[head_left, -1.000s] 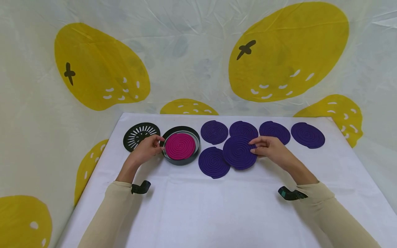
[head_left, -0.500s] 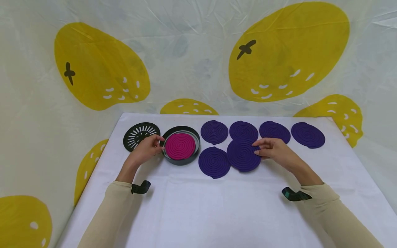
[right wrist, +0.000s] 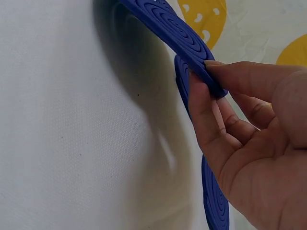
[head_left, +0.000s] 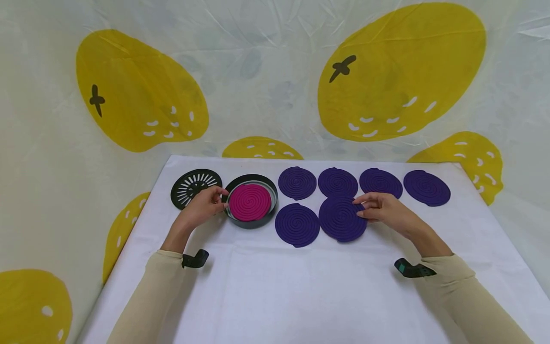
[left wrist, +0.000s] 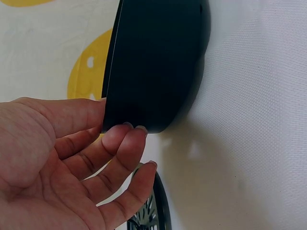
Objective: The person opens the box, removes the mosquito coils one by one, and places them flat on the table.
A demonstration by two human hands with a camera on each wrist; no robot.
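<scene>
Right hand (head_left: 384, 211) has a narrow pinch on the right edge of a purple coaster (head_left: 343, 219); the shadow in the right wrist view suggests it's at least partly off the white cloth (head_left: 275, 286). It sits just right of the front coaster (head_left: 297, 224) and on the near side of the second back-row coaster (head_left: 337, 180), whose near edge it seems to cover in the head view; can't tell if they touch. Main risk: one-edge grip, far side unsupported, so I'd expect a dip or twist if the pinch loosens. Lowered here, it could lap over either neighbour and push it askew; tight spacing would be the cause. Left hand (head_left: 203, 209) has thumb and fingers close together on the left rim of the dark tin (head_left: 252, 224); how firmly, can't tell. A tug could slide or tilt the tin, shifting the pink coaster (head_left: 250, 203) inside. A stray knuckle might nudge the slotted disc (head_left: 194, 184) behind that hand; contact unclear.
</scene>
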